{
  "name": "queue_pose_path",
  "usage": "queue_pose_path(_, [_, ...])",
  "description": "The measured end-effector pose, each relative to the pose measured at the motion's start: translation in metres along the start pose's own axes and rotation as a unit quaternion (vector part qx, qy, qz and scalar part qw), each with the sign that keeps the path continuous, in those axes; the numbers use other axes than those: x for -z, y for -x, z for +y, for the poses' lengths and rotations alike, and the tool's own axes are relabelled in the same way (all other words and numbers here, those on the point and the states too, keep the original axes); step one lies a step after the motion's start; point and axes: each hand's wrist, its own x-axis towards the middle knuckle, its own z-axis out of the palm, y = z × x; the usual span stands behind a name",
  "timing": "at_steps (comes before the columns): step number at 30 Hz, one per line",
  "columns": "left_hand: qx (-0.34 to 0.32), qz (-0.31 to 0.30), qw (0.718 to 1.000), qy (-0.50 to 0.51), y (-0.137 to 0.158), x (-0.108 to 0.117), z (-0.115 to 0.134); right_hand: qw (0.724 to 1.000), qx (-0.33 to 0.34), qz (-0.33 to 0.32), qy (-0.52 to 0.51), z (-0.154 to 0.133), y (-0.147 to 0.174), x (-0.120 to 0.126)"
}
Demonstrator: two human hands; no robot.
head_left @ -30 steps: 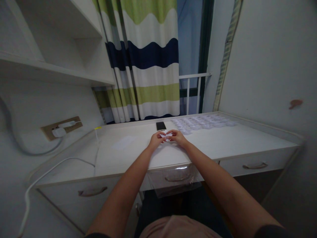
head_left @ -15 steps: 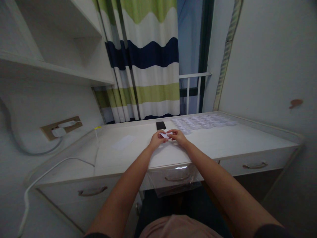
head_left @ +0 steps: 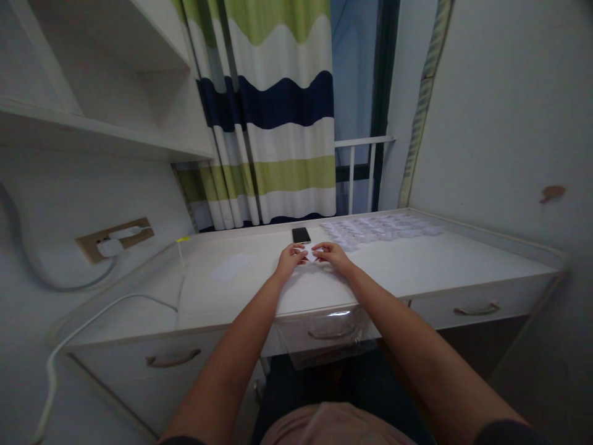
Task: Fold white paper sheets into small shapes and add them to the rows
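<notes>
A small piece of white paper (head_left: 311,253) is held between my two hands, just above the desk. My left hand (head_left: 291,258) pinches its left side, and my right hand (head_left: 334,256) pinches the right side with thumb and fingers. One corner of the paper points down toward me; its folds are too small to make out. Just beyond my hands lies a black phone (head_left: 301,235). To the right of it, rows of several small white folded pieces (head_left: 382,227) cover the back of the desk.
Flat white sheets (head_left: 230,267) lie left of my hands on the white desk (head_left: 259,296). A white cable (head_left: 125,296) runs over the left edge. Clear plastic (head_left: 324,340) hangs at the front drawer. A striped curtain (head_left: 287,142) hangs behind.
My left hand has shifted slightly left and its fingers have changed position. More of the white paper shows, with a corner now pointing downward. My right hand is nearly still.
</notes>
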Motion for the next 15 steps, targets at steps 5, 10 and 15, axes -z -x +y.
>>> queue_pose_path(5, [-0.009, -0.008, 1.0, -0.009, -0.0003, 0.0032, 0.003, 0.998, -0.023, -0.014, -0.052, 0.0008, -0.0014, 0.0015])
queue_pose_path(10, [-0.01, -0.014, 1.0, -0.009, 0.0012, 0.0035, 0.0045, 0.992, -0.051, -0.031, -0.109, 0.0054, -0.0028, 0.0051])
queue_pose_path(15, [0.014, -0.041, 0.999, 0.014, 0.0043, 0.0011, 0.0053, 0.991, -0.073, -0.038, -0.105, 0.0057, -0.0023, 0.006])
